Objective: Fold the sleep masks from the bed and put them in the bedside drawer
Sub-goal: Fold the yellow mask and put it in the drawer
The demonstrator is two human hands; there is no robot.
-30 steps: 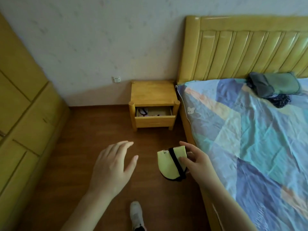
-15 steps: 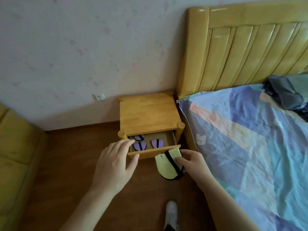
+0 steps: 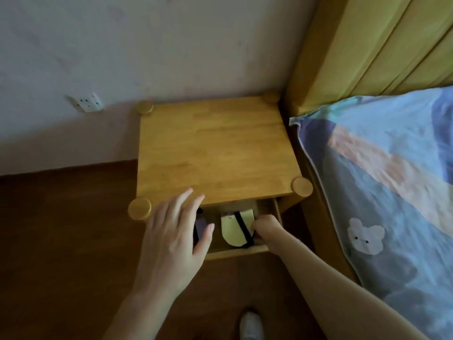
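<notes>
The right hand [image 3: 266, 228] is pinching the folded yellow sleep mask [image 3: 235, 228] by its edge and holding it inside the open drawer [image 3: 235, 253], just behind the drawer's front panel. The left hand [image 3: 175, 238] is hovering spread and empty over the drawer's left side, partly covering a purple mask [image 3: 199, 225] lying there. The bedside table [image 3: 213, 153] top is sitting directly above the drawer's back. To do this well, the person should be laying the yellow mask flat on the drawer floor beside the purple one, strap tucked under, so the fold holds on release, and clearing both hands before pushing the drawer shut.
</notes>
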